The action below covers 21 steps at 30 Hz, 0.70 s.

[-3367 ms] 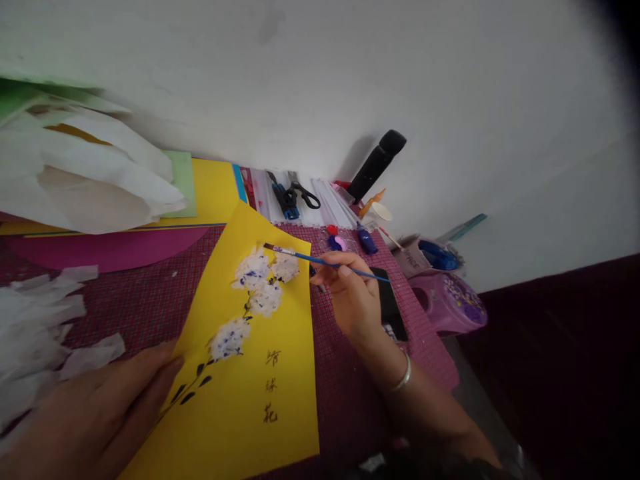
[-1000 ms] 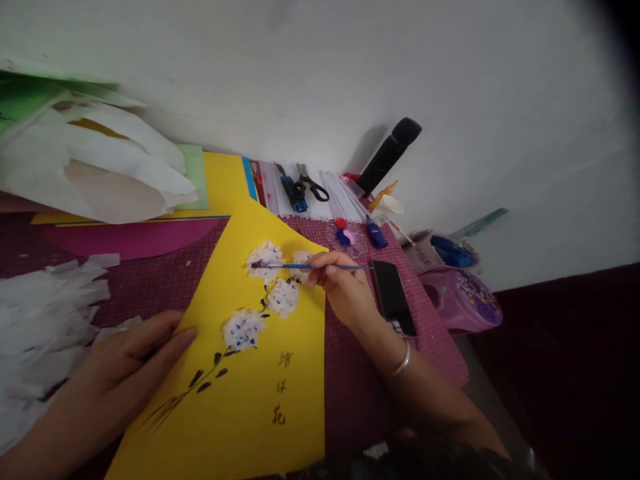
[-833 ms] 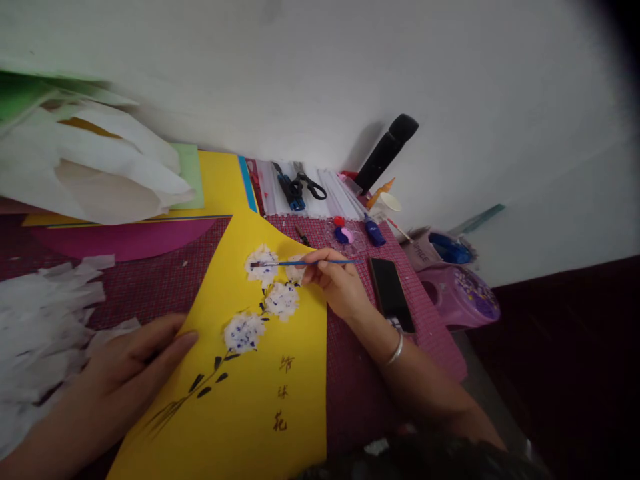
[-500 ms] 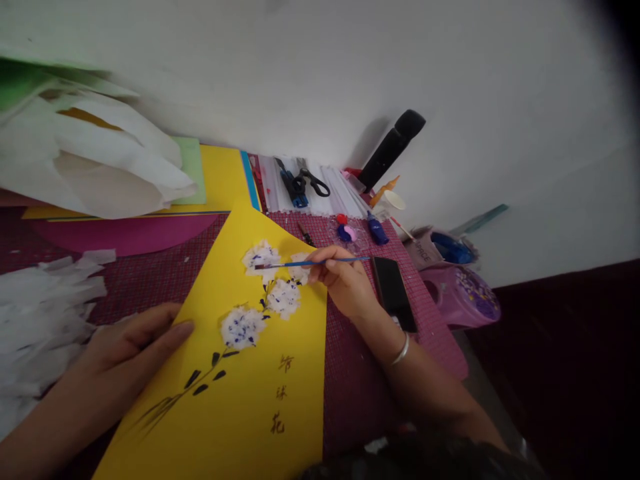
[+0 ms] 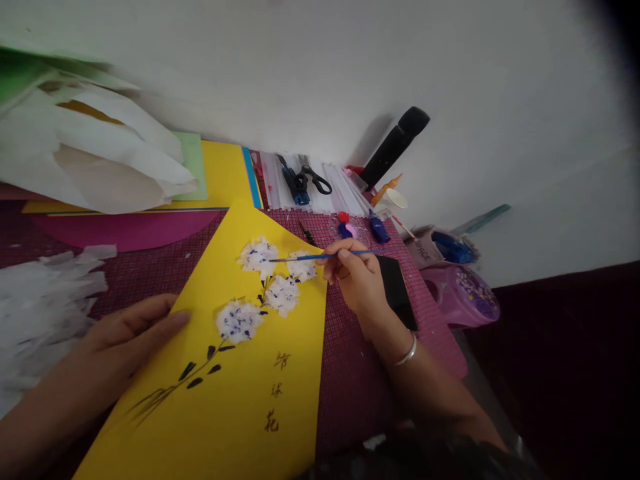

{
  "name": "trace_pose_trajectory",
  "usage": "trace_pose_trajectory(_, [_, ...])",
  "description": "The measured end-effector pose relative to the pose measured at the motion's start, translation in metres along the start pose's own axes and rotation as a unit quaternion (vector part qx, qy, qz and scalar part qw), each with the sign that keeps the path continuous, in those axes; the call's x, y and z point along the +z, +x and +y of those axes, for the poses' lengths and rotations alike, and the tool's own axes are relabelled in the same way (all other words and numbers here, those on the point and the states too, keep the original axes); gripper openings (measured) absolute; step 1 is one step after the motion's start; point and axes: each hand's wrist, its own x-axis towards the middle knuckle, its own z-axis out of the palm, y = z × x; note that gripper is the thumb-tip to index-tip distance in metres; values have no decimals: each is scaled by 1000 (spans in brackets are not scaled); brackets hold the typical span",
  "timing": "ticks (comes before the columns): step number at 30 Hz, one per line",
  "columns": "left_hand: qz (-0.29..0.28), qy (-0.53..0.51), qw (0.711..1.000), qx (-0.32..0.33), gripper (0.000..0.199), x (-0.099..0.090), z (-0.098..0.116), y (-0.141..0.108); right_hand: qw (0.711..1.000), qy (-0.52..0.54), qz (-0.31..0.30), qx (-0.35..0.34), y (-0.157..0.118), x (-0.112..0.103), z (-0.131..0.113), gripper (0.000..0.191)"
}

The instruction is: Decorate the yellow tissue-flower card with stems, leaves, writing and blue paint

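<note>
My left hand is closed on the left edge of a yellow sheet of paper, thumb on top and fingers underneath. On the sheet are several raised white flowers with blue specks, a painted dark stem with leaves, and three handwritten characters. My right hand pinches a thin blue paintbrush. The brush points left, its tip at the right side of the uppermost flower. Whether the bristles touch the flower I cannot tell. Under my right hand's wrist, a black phone is partly covered.
Behind the sheet lie scissors, a blue-black cutter, paint blobs and a blue paint bottle. A black bottle stands by the wall. White paper pieces heap at left; a pink container is at right.
My right hand and the brush have moved right, bringing the tip to the uppermost flower's right side. The yellow sheet has shifted slightly left with my left hand.
</note>
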Motion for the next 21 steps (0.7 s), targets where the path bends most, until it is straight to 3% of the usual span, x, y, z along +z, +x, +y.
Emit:
trace_pose_trajectory(5, [9, -37, 999, -30, 93, 1, 4, 0, 998, -30, -34, 36, 1, 3, 9, 18])
trace_pose_trajectory(10, [-24, -19, 999, -42, 85, -1, 4, 2, 996, -75, -27, 46, 1, 6, 14, 20])
trace_pose_trajectory(16, [-18, -9, 999, -32, 80, 1, 4, 0, 997, -67, -8, 30, 1, 4, 10, 18])
trace_pose_trajectory(21, [-70, 35, 997, -10, 70, -9, -1, 7, 999, -32, -17, 27, 0, 2, 10, 16])
